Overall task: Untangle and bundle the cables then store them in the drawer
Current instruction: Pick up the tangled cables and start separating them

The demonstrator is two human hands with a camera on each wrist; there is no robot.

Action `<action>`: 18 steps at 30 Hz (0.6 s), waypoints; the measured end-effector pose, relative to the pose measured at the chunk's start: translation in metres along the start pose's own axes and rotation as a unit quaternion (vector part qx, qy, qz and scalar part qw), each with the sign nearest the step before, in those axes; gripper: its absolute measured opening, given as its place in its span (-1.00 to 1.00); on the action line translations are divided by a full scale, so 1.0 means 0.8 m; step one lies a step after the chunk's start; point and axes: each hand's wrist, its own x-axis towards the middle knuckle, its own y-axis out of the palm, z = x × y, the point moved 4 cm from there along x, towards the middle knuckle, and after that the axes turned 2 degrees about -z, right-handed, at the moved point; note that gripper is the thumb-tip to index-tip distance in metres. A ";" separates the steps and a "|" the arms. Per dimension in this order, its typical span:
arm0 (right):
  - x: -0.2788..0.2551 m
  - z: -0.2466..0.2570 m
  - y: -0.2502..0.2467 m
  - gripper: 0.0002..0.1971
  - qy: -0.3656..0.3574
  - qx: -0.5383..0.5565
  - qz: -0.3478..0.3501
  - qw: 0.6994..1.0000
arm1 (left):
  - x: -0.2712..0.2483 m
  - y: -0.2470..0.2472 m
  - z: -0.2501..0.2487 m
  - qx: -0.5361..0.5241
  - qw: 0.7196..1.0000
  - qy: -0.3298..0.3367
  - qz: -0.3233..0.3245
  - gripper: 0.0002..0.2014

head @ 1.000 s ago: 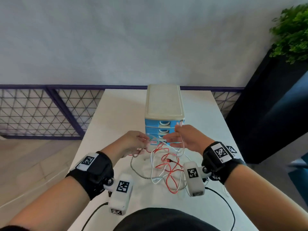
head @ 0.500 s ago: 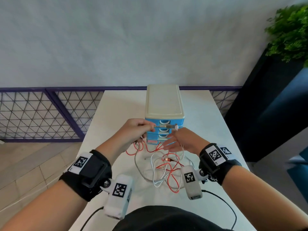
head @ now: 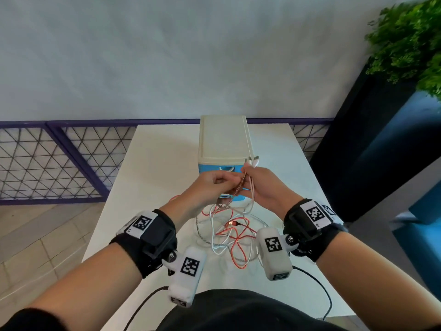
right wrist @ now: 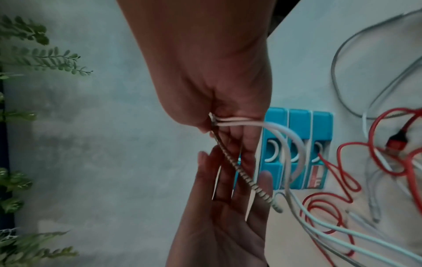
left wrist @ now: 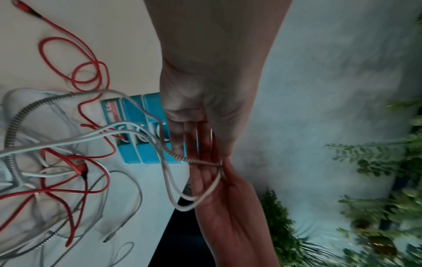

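Note:
A tangle of cables [head: 229, 232] lies on the white table [head: 155, 163] in front of a small drawer unit [head: 224, 139] with blue drawers, all closed. A red cable [head: 238, 265] loops through the pile. My right hand [head: 248, 168] is raised before the top drawer and pinches the ends of two white cables [right wrist: 235, 121] together with the end of a braided cable [right wrist: 239, 171]. My left hand [head: 230, 182] is close beside it. Its fingers [right wrist: 205, 168] are nearly straight, and the braided cable runs across them, between fingers and thumb.
A purple mesh railing [head: 59, 163] runs behind the table on the left. A dark planter [head: 370, 139] with a green plant [head: 410, 39] stands at the right. Black cords from the wrist cameras trail over the table's near edge.
Both hands have lifted from the pile to the top drawer's height. The left hand carried the braided cable's end across to the right hand, which now pinches it with the white ends.

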 end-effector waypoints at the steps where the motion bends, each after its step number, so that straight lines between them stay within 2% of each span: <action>1: -0.001 -0.004 -0.008 -0.64 0.006 0.011 -0.015 1.000 | 0.006 0.000 0.005 -0.001 1.000 -0.010 -0.003 -0.84; 3: -0.004 -0.013 -0.024 -0.65 0.019 0.044 -0.047 0.998 | 0.025 -0.006 0.019 0.027 0.998 -0.008 -0.050 -0.79; 5: -0.010 -0.018 -0.038 -0.72 0.029 0.051 -0.087 0.994 | 0.046 -0.009 0.032 0.150 0.983 0.036 -0.099 -0.83; 6: -0.012 -0.019 -0.044 -0.74 0.032 0.042 -0.099 0.994 | 0.056 -0.004 0.038 0.216 0.970 0.052 -0.095 -0.83; 8: -0.017 -0.019 -0.053 -0.77 0.039 0.011 -0.099 0.994 | 0.071 0.015 0.050 0.306 0.948 0.077 -0.044 -0.83; 11: -0.027 -0.015 -0.060 -0.80 0.034 -0.047 -0.092 0.994 | 0.084 0.054 0.067 0.365 0.920 0.113 0.093 -0.91; 13: -0.032 -0.011 -0.062 -0.75 0.031 -0.073 -0.086 0.993 | 0.090 0.075 0.076 0.400 0.894 0.113 0.170 -0.90; 15: -0.038 -0.008 -0.064 -0.71 0.032 -0.091 -0.079 0.992 | 0.098 0.087 0.091 0.427 0.876 0.075 0.210 -0.84; 18: -0.045 -0.002 -0.071 -0.76 0.025 -0.132 -0.067 0.989 | 0.104 0.099 0.122 0.469 0.845 -0.026 0.257 -0.72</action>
